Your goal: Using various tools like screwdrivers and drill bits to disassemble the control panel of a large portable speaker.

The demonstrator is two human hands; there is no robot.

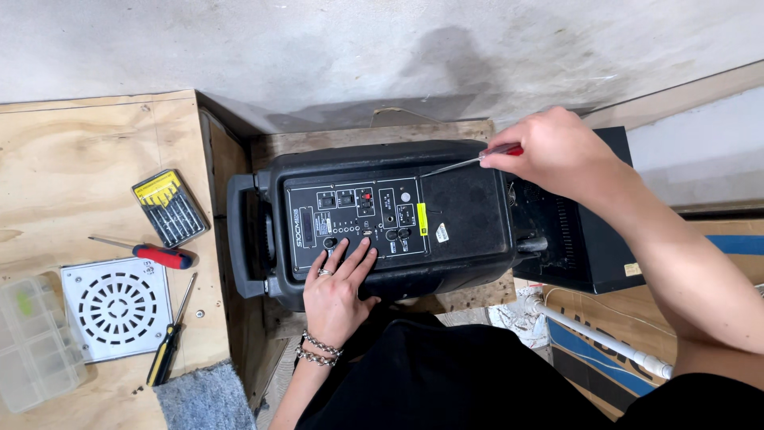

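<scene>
**Two hands on a black speaker's back panel**

The right hand (pixel 557 155), at the upper right of the frame, is closed around the red handle of a slim screwdriver (pixel 469 162). The shaft slants down and left, and its tip seems to meet the top edge of the panel, though the contact point is too small to be sure. The left hand (pixel 338 291), at lower centre, lies open and flat with fingers spread on the control panel (pixel 358 211) of the black speaker (pixel 461 215), which lies in the middle of the frame. At the left, on a wooden board (pixel 72 159), lie a small screwdriver set (pixel 169 207), a red-handled screwdriver (pixel 147 252), a white round-slotted grille (pixel 117 306), a yellow-and-black screwdriver (pixel 169 338) and a clear plastic box (pixel 32 338).
</scene>
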